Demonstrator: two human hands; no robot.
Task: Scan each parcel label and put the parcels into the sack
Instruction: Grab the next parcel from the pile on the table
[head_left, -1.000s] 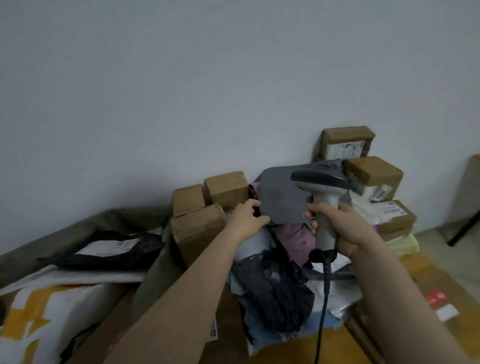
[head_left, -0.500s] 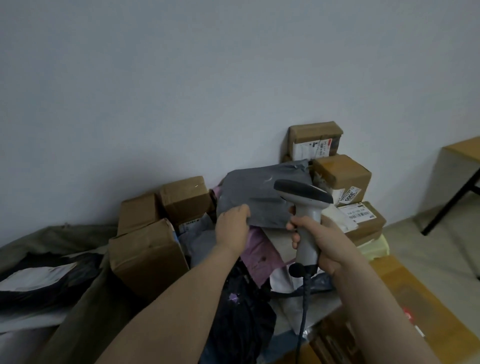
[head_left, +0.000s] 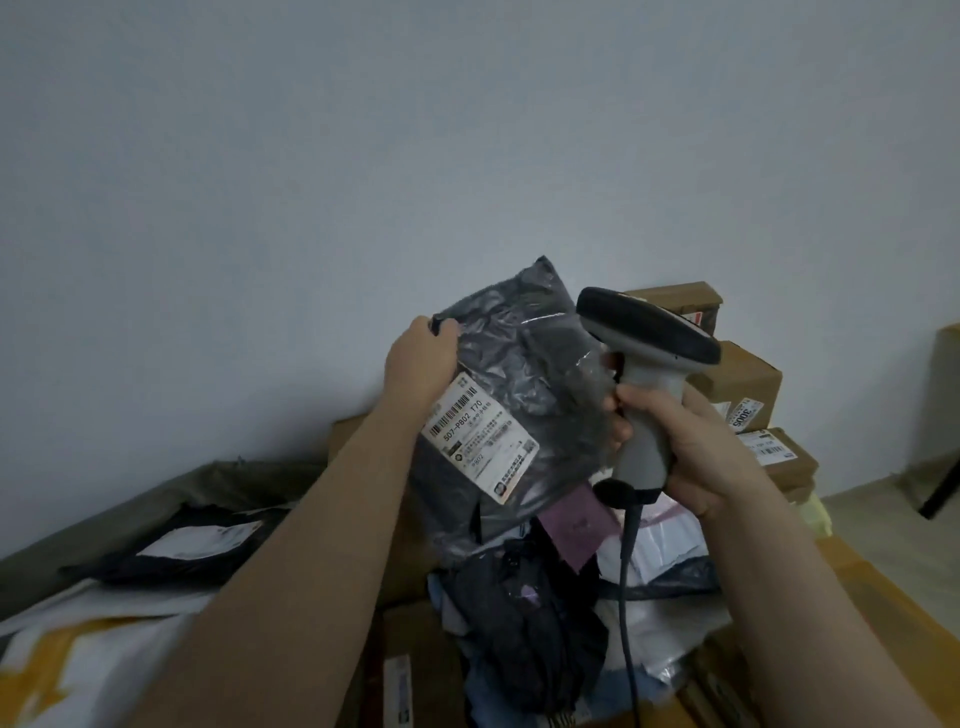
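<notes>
Grey parcel (head_left: 524, 374) now raised, left grip (head_left: 418, 364) pinching its corner, right grip (head_left: 680, 441) clamped on scanner (head_left: 654, 338), boxes (head_left: 748, 379) against pale wall (head_left: 363, 156), sack (head_left: 130, 509) seemingly left.

you are holding the parcel (head_left: 524, 364) up before the wall, your left hand (head_left: 421, 366) gripping its edge at ten o'clock. your right hand (head_left: 685, 447) is sitting at its three o'clock, wrapped round the scanner (head_left: 649, 353). the label (head_left: 480, 441) is lying on the parcel's near face, toward seven o'clock. stacked boxes (head_left: 737, 384) are standing behind the scanner. a heap of soft parcels (head_left: 540, 623) is lying at six o'clock, and the sack (head_left: 171, 486) is lying at eight o'clock.
</notes>
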